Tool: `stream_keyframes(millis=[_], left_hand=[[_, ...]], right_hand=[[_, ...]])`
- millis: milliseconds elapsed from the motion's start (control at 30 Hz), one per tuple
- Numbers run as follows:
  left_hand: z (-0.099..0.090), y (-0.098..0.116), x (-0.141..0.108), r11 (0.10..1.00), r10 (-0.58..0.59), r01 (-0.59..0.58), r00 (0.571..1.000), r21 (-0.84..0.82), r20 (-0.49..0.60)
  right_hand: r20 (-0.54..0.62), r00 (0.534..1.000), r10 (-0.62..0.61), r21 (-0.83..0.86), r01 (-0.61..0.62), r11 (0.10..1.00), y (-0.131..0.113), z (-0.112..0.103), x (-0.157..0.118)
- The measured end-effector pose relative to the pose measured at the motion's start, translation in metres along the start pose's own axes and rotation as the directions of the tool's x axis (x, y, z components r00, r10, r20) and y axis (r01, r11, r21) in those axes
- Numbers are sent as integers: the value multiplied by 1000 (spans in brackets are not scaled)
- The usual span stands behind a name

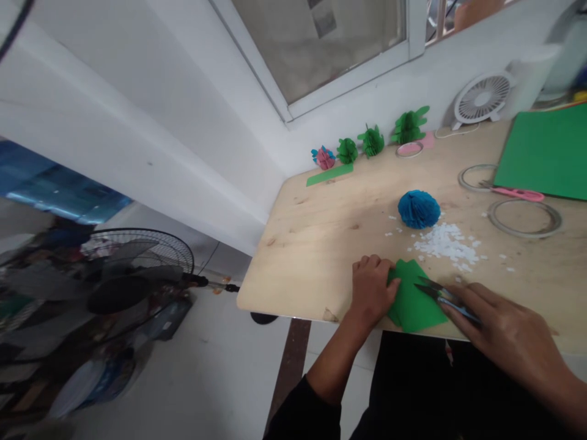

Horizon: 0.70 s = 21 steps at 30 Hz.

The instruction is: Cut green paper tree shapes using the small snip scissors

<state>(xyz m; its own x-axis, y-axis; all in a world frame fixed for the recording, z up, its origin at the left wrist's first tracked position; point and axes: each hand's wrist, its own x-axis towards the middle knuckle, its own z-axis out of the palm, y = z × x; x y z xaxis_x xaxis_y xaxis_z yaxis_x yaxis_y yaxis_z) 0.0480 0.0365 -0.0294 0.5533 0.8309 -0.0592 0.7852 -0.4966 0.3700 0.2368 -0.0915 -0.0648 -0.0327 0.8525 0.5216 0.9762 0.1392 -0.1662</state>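
My left hand [372,286] is closed on the left edge of a piece of green paper [411,302] at the table's front edge. In my right hand [504,327] is a pair of small snips [452,300], its dark blades parted over the right part of the paper. Beyond the paper lie a blue pleated paper ball [418,209] and a scatter of small white paper bits [447,243].
Along the wall stand a pink and blue paper piece [323,157], several green pleated pieces [372,142] and a small white fan [483,98]. Pink scissors [520,194], wire coils [525,218] and large green sheets [545,153] lie right. A black floor fan [137,269] stands left.
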Motion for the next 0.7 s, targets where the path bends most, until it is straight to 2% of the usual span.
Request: stream_keyframes(millis=[400, 567, 700], left_hand=[[-2, 1, 4, 998, -44, 46, 998, -43, 37], [1, 1, 5, 997, -56, 58, 998, -56, 29], [6, 0, 6, 996, -71, 72, 997, -51, 19]], right_hand=[[-79, 993, -87, -105, 79, 991, 2, 8, -3], [-93, 991, -95, -23, 93, 995, 8, 22, -16], [-133, 991, 12, 103, 2, 995, 17, 31, -21]])
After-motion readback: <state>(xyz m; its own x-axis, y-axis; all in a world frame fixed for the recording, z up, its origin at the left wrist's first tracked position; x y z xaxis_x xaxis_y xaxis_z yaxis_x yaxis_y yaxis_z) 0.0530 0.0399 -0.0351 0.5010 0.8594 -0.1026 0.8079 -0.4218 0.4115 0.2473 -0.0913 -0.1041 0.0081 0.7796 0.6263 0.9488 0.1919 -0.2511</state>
